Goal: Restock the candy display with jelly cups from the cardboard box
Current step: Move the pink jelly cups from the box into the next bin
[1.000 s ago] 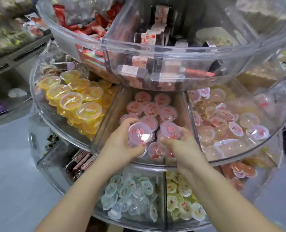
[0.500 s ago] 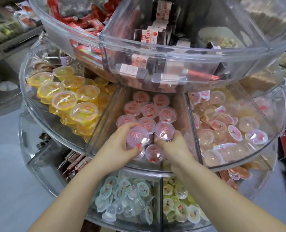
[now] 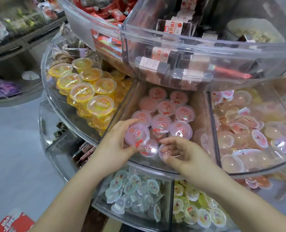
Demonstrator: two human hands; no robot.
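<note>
The top tier [image 3: 205,52] overhung the pink bin [image 3: 122,106], hiding its back. L hand [image 3: 115,146] gripped a pink cup [image 3: 136,133] over the bin's front-left corner. R hand [image 3: 182,154] hung loosely curled at the front rim, gripping nothing, partly covering a cup [image 3: 164,152]. Little bare room between cups. The box [image 3: 12,221] was cut off bottom left.

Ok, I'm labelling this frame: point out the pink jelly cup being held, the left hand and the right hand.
pink jelly cup [image 3: 136,133], head view, on its foil lid.
left hand [image 3: 115,146], head view, on its back.
right hand [image 3: 185,152], head view, on its back.
</note>
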